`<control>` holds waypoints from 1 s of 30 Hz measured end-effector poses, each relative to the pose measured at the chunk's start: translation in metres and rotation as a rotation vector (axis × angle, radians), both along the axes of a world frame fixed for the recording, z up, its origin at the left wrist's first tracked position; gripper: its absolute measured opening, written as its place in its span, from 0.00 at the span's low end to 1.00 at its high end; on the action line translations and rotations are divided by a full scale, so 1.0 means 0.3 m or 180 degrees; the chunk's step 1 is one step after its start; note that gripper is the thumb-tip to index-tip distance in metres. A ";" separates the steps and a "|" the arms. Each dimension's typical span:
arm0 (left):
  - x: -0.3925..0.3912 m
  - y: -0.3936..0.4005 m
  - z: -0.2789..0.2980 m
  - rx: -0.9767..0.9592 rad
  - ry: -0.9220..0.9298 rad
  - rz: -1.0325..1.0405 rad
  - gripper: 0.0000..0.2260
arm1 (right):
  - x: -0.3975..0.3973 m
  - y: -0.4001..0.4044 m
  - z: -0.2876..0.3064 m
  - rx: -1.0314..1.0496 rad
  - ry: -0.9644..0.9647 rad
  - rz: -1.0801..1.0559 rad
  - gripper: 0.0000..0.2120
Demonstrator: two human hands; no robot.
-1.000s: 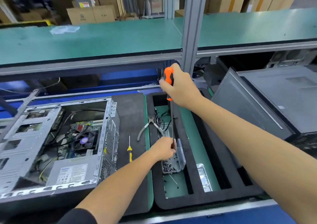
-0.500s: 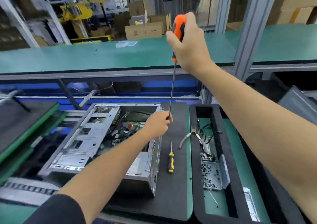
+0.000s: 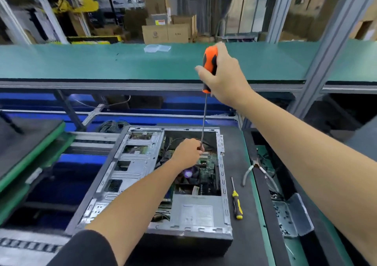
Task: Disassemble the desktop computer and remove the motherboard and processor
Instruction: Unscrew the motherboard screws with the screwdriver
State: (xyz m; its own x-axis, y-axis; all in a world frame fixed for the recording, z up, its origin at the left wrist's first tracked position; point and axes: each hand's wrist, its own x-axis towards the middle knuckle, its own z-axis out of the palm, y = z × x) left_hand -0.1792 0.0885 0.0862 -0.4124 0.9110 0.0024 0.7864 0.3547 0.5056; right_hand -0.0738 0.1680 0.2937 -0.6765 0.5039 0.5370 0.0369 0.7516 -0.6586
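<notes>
An open desktop computer case (image 3: 140, 168) lies on its side on the black mat, its green motherboard (image 3: 208, 163) and a dark fan (image 3: 188, 174) showing inside. My right hand (image 3: 224, 76) grips the orange handle of a long screwdriver (image 3: 210, 62), held upright over the case. My left hand (image 3: 188, 152) pinches the lower end of its thin shaft just above the motherboard; the tip is hidden by my fingers. A grey power supply (image 3: 195, 210) fills the case's near corner.
A small yellow screwdriver (image 3: 236, 202) lies on the mat right of the case. Pliers (image 3: 255, 170) straddle the edge of the black foam tray (image 3: 265, 184), which holds a metal box of screws (image 3: 285, 216). A green shelf (image 3: 102, 62) runs above; a stacked panel (image 3: 26, 143) sits left.
Both hands have carried the long screwdriver from the screw box on the right, across to the left, until it stands over the open case. The view swung left with them.
</notes>
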 end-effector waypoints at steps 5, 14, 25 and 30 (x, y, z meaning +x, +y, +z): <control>-0.026 0.062 -0.063 -0.0193 -0.0033 -0.0150 0.08 | -0.014 0.027 -0.058 -0.0037 -0.0386 -0.0263 0.12; -0.036 0.190 -0.176 -0.0552 -0.0098 -0.0041 0.06 | -0.028 0.132 -0.172 -0.0109 -0.0862 -0.0340 0.13; -0.048 0.314 -0.291 -0.0572 -0.0254 -0.0243 0.10 | -0.074 0.233 -0.267 -0.0105 -0.1058 -0.0219 0.12; -0.049 0.335 -0.309 -0.0653 -0.0172 -0.0186 0.08 | -0.075 0.255 -0.285 -0.0109 -0.1036 -0.0205 0.13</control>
State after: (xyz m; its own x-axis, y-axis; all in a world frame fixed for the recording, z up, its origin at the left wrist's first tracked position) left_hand -0.1940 0.1891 -0.0066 -0.3533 0.9125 -0.2063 0.7824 0.4091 0.4696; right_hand -0.0964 0.2444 0.2081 -0.7760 0.5651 0.2800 0.2961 0.7185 -0.6294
